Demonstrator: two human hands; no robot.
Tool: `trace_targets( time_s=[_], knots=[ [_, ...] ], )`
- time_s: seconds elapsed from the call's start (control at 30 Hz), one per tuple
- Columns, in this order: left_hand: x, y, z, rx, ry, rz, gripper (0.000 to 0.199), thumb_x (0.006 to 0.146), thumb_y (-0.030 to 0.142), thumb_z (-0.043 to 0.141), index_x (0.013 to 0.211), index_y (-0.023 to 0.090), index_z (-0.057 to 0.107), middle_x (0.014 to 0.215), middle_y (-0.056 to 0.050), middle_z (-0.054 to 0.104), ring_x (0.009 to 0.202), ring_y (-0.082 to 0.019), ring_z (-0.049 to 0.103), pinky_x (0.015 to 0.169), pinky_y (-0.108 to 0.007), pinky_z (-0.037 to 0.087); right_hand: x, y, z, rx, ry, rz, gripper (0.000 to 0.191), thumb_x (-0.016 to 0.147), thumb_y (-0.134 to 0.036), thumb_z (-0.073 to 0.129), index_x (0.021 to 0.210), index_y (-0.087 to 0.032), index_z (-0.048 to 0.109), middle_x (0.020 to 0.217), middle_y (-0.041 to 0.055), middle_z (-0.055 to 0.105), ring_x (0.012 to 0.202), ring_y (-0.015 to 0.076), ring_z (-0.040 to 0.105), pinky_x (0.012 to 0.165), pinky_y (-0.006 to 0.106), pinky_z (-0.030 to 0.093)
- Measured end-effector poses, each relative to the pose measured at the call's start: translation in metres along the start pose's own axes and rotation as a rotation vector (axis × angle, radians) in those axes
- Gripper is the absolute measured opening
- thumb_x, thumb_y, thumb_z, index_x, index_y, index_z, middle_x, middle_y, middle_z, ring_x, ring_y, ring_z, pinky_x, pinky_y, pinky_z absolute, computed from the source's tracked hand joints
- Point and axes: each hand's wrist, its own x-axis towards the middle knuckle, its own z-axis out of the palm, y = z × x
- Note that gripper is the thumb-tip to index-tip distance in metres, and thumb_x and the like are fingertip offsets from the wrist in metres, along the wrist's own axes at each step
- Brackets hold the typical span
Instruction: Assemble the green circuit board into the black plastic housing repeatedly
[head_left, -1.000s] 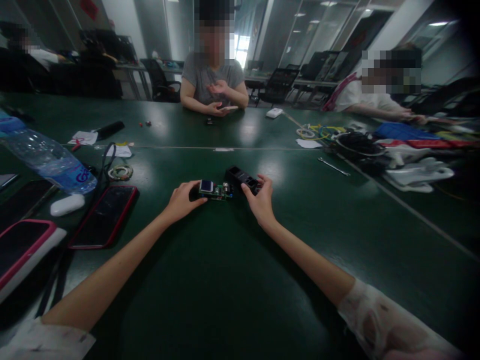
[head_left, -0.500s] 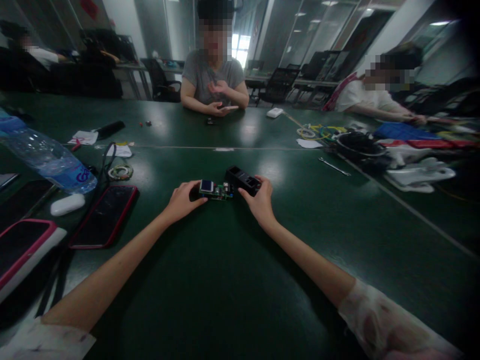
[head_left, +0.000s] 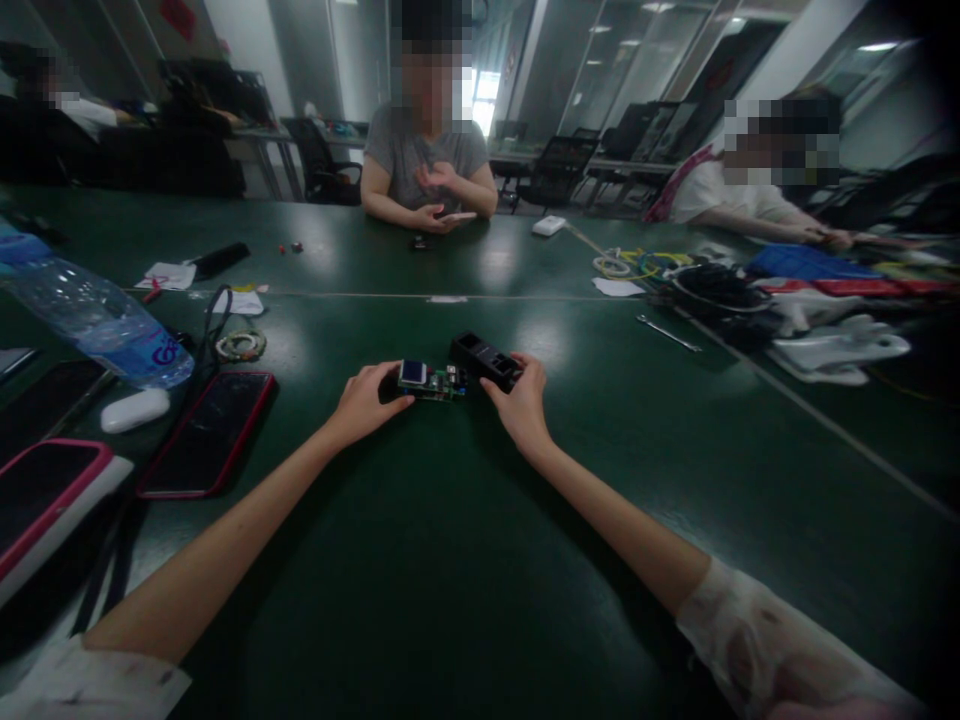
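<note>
Your left hand (head_left: 367,400) pinches the left end of a green circuit board (head_left: 445,381), with your thumb at the near edge and your fingers at the far side. A small screen (head_left: 412,373) sits on top of the board, near your thumb. Your right hand (head_left: 526,398) pinches the right end of a black plastic case (head_left: 480,352) that has cut-out holes — your thumb is on the near side and your fingers are around the back. The board and the case are right in front of you, over the middle of the dark green table (head_left: 420,560). The two ends are very close, but you can't tell if they touch. To your left are a phone in a red case (head_left: 214,435), a white earbud case (head_left: 135,410) and a water bottle (head_left: 97,310). A metal wrench (head_left: 667,332) lies off to your right — well apart from your hands.
</note>
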Motion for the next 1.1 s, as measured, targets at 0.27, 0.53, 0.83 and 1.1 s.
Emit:
trace_targets(
  time_s=[0.27,0.53,0.83,1.1],
  knots=[
    [0.000,-0.001,0.001,0.001,0.000,-0.008,0.056,0.086,0.044,0.061,0.136,0.025,0.045,0.138,-0.010,0.055,0.128,-0.032,0.048,0.105,-0.054,0.037,0.002,0.007,0.003,0.030,0.007,0.033,0.044,0.075,-0.027,0.070,0.114,-0.018,0.051,0.113,0.0130,0.055,0.106,0.0291,0.054,0.097,0.056,0.046],
    [0.001,-0.002,0.002,0.015,0.012,0.015,0.056,0.086,0.043,0.061,0.136,0.022,0.046,0.136,-0.010,0.056,0.127,-0.031,0.049,0.105,-0.052,0.037,0.000,-0.009,-0.002,0.186,0.034,-0.056,0.047,0.085,-0.036,0.064,0.126,-0.020,0.046,0.122,0.0129,0.054,0.112,0.0270,0.056,0.097,0.051,0.050],
    [0.002,-0.008,0.005,0.026,0.036,0.046,0.055,0.086,0.042,0.061,0.135,0.022,0.047,0.133,-0.011,0.058,0.125,-0.031,0.050,0.102,-0.051,0.040,-0.009,-0.039,-0.012,0.238,-0.239,-0.255,0.051,0.090,-0.033,0.060,0.137,-0.026,0.040,0.131,0.0121,0.048,0.122,0.0280,0.052,0.100,0.048,0.051],
    [0.004,-0.011,0.007,0.032,0.046,0.046,0.057,0.085,0.045,0.062,0.133,0.016,0.049,0.130,-0.014,0.060,0.123,-0.032,0.052,0.103,-0.051,0.041,-0.008,-0.037,-0.009,0.242,-0.355,-0.286,0.053,0.091,-0.026,0.058,0.140,-0.027,0.038,0.129,0.0104,0.048,0.120,0.0263,0.052,0.103,0.048,0.049]
  ],
)
